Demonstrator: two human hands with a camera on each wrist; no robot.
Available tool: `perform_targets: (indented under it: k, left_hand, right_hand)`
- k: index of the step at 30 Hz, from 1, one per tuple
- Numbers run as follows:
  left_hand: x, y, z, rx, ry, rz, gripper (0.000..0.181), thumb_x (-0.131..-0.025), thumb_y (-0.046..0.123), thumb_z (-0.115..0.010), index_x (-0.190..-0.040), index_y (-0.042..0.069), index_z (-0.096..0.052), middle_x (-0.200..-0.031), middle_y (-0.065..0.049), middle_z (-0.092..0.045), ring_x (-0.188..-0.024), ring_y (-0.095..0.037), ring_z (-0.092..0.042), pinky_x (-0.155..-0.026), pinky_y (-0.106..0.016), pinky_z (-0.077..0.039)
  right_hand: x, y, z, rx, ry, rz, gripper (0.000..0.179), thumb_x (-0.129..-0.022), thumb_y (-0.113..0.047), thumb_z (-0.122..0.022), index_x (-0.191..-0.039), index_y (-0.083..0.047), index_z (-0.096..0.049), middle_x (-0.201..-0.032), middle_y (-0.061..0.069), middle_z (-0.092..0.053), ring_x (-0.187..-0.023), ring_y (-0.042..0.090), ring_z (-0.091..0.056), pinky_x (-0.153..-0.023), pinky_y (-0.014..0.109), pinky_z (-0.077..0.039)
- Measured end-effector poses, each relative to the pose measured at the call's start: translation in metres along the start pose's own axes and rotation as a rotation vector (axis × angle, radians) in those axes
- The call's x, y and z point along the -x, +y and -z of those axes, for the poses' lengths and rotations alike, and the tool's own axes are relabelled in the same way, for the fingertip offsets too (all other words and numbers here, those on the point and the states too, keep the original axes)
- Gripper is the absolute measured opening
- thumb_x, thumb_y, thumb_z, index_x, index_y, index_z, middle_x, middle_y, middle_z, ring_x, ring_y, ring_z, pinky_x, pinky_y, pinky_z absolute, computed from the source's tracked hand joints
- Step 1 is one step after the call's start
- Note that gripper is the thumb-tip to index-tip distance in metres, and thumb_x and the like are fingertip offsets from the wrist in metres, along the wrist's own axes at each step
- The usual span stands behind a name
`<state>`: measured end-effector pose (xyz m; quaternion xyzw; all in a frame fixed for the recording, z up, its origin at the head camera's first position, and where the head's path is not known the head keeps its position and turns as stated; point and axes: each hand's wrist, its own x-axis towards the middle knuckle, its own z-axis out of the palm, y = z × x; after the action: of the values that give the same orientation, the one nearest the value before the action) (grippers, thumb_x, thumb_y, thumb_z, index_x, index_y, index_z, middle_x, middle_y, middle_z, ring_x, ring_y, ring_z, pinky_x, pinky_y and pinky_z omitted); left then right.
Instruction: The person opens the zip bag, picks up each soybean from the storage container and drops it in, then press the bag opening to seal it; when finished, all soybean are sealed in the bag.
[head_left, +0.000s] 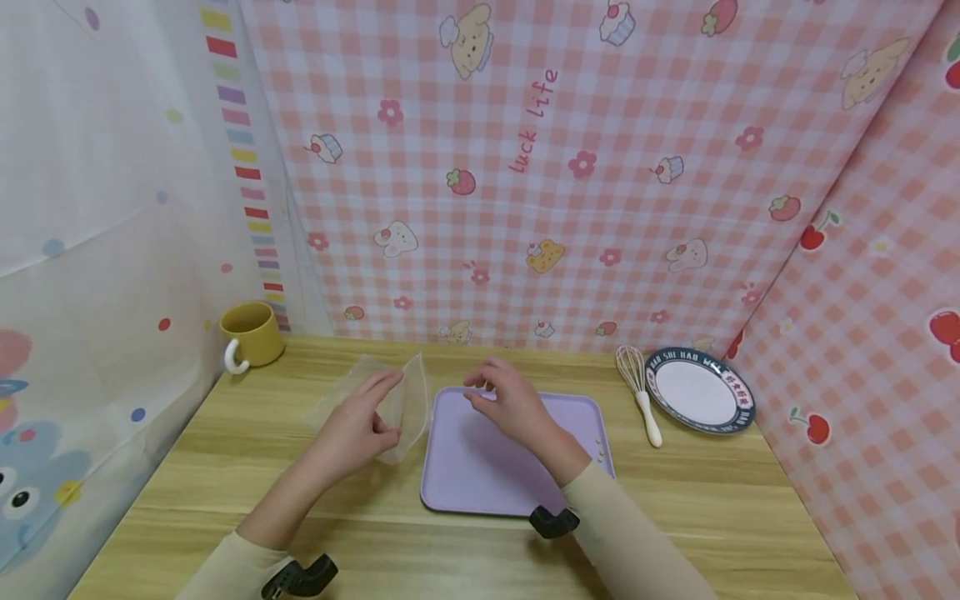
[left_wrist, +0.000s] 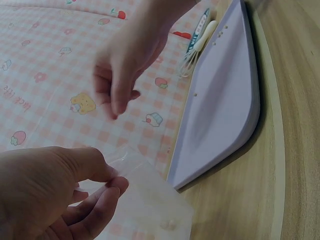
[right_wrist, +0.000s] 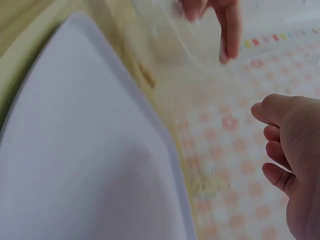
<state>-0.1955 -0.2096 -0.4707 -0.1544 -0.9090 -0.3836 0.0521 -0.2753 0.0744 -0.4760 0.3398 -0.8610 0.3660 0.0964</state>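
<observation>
My left hand (head_left: 358, 427) pinches the upper edge of a clear plastic bag (head_left: 415, 408) between thumb and fingers, to the left of the tray. A few small pale bits (left_wrist: 168, 225) show low inside the bag in the left wrist view. Over the far left part of a lilac rectangular tray (head_left: 487, 475), my right hand (head_left: 513, 406) hovers with loosely bent fingers. A gap shows between its thumb and fingers in the head view, with nothing seen in it. Several small pale pieces like beans (left_wrist: 220, 35) lie near the tray's right side.
At the back left stands a yellow mug (head_left: 253, 335) with a white handle. A whisk (head_left: 642, 400) and a dark-rimmed white plate (head_left: 697, 392) are right of the tray. Checked cloth (head_left: 525, 208) hangs behind the wooden table (head_left: 420, 554) and along its right side.
</observation>
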Motion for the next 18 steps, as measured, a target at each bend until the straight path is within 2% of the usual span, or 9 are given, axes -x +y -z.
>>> perform_targets:
  k: [5,11,18]
  left_hand:
    - [0.000,0.000,0.000,0.002,-0.008,0.008,0.087,-0.086,-0.007,-0.083,-0.165,-0.001,-0.046,-0.167,-0.020,-0.046,-0.072,-0.005,-0.067,-0.064,-0.026,-0.059]
    - [0.000,0.002,0.000,-0.006,-0.005,0.009,0.087,-0.086,-0.007,-0.083,-0.165,-0.001,-0.047,-0.167,-0.020,-0.046,-0.072,-0.005,-0.067,-0.064,-0.026,-0.058]
    - [0.002,0.004,0.001,-0.010,-0.006,0.000,0.086,-0.086,-0.007,-0.083,-0.164,-0.002,-0.046,-0.167,-0.021,-0.046,-0.072,-0.005,-0.067,-0.065,-0.025,-0.059]
  right_hand:
    - [0.016,0.029,0.012,0.044,-0.003,-0.075,0.013,-0.097,-0.007,-0.085,-0.108,-0.006,-0.081,-0.102,0.001,-0.067,-0.092,0.022,-0.065,-0.081,0.036,-0.057]
    - [0.033,0.055,0.031,0.085,-0.059,-0.159,0.016,-0.096,-0.008,-0.085,-0.111,-0.004,-0.080,-0.106,0.003,-0.068,-0.096,0.022,-0.065,-0.084,0.040,-0.058]
    - [0.049,0.083,0.046,0.122,-0.101,-0.194,0.017,-0.095,-0.005,-0.084,-0.110,0.001,-0.079,-0.106,0.008,-0.068,-0.098,0.027,-0.067,-0.089,0.046,-0.059]
